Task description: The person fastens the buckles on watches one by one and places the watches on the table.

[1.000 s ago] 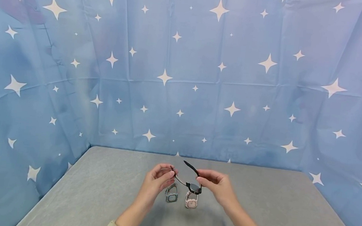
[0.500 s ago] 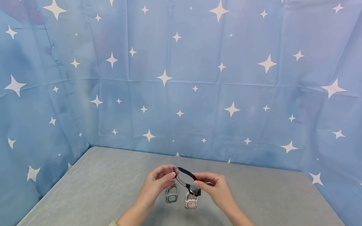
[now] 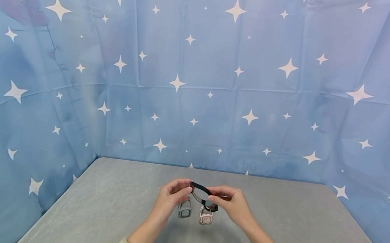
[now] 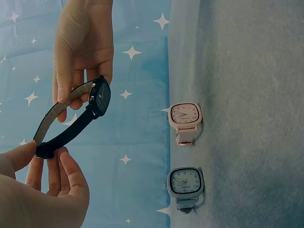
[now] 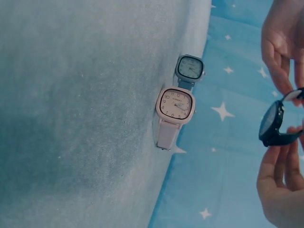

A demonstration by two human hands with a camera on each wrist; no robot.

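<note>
A black wristwatch (image 3: 210, 206) is held above the table between both hands, its strap bent into a loop. At the left end of the loop, the thumb and fingers of my left hand (image 3: 169, 198) pinch the strap, where its two ends meet. My right hand (image 3: 233, 204) grips one strap band close to the watch case, between thumb and fingers. In the left wrist view the case (image 4: 101, 97) is turned sideways, and a dark buckle or keeper (image 4: 45, 150) shows at the left fingertips. Whether the strap is fastened is hard to tell.
Beneath the hands, a grey-green square watch (image 3: 184, 213) and a pink square watch (image 3: 205, 218) stand side by side on the grey table (image 3: 118, 208). A blue cloth with white stars (image 3: 208, 131) hangs behind the table and along its sides.
The free end of the black strap has swung left and down to my left fingers, closing the loop. My right hand has shifted slightly left; the two watches on the table stay put.
</note>
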